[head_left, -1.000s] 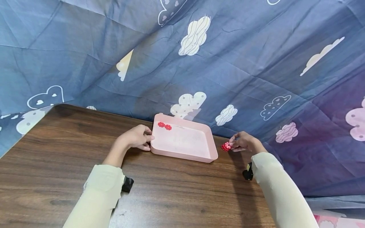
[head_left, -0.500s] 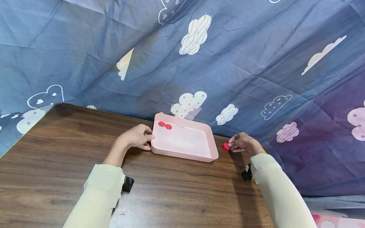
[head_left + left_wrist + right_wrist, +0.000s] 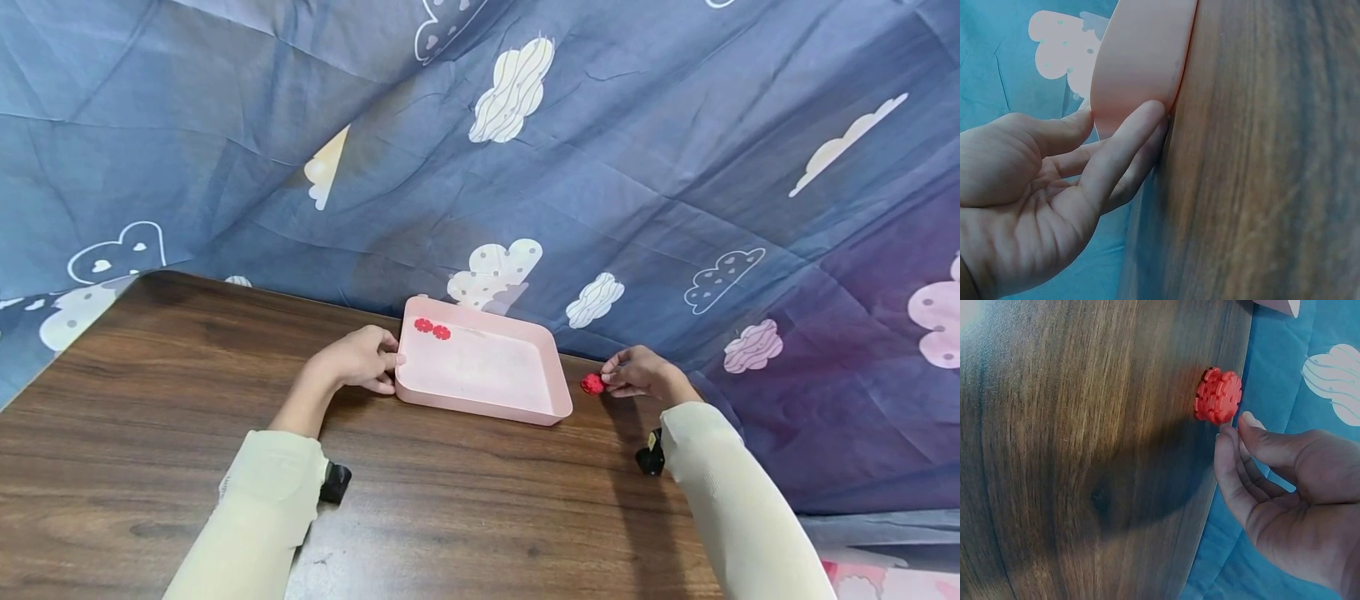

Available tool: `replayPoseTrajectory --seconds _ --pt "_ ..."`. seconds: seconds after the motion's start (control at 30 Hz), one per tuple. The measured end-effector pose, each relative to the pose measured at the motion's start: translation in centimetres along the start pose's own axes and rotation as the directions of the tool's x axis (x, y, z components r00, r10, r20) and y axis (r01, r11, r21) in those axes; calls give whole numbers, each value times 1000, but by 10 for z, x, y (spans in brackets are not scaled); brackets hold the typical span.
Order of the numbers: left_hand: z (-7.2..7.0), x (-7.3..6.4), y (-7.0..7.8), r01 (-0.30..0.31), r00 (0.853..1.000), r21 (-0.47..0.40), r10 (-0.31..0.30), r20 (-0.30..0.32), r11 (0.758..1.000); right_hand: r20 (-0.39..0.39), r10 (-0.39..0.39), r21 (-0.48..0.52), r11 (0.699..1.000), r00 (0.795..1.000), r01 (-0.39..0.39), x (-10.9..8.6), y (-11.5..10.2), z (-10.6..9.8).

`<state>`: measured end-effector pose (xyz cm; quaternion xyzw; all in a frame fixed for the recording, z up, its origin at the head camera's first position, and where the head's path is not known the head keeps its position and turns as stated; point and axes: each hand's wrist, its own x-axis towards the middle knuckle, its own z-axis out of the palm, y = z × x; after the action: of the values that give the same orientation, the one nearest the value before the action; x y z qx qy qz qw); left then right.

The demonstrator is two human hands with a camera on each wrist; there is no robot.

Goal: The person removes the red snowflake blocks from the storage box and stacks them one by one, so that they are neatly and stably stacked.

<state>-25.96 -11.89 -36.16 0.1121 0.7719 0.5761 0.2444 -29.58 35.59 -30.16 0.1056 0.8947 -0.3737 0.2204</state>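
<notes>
A pale pink tray (image 3: pixel 480 407) stands on the table by the backdrop, with two red flower-shaped discs (image 3: pixel 432 329) lying in its far left corner. My left hand (image 3: pixel 360 360) holds the tray's left wall, thumb at the rim and fingers along the outside, as the left wrist view shows. To the right of the tray is a small stack of red flower-shaped discs (image 3: pixel 1218 397) with notched edges. My right hand (image 3: pixel 641 373) pinches at the near edge of this stack with thumb and fingertips (image 3: pixel 1227 432); in the head view the fingers partly cover the discs.
The brown wooden table (image 3: pixel 450 500) reaches toward me from the tray. A blue backdrop (image 3: pixel 360 192) with cloud prints hangs right behind the table's far edge. Black straps (image 3: pixel 335 483) with cameras sit at both wrists.
The light-toned top disc, seen at my right fingertips a second ago, has dipped and no longer stands out from the stack. My left hand and the tray keep their places.
</notes>
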Motion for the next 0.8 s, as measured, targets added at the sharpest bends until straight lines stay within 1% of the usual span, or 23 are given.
replayPoseTrajectory --seconds 0.27,0.4,0.53,0.67,0.8 --pt "0 -1 0 -6 1000 -5 6 -2 1000 4 -42 -73 996 999 42 6 -14 5" --pt "0 0 -1 -5 1000 -9 5 0 1000 -4 -54 -103 993 999 53 9 -26 9" --pt "0 1 -2 -3 1000 -10 3 1 1000 -1 -79 -119 990 997 78 9 -43 13" --pt "0 1 -1 -4 1000 -6 4 -2 1000 6 -129 -147 981 992 129 11 -61 24" --pt "2 1 0 2 1000 11 -1 -9 1000 0 -165 -149 975 986 163 16 -77 42"
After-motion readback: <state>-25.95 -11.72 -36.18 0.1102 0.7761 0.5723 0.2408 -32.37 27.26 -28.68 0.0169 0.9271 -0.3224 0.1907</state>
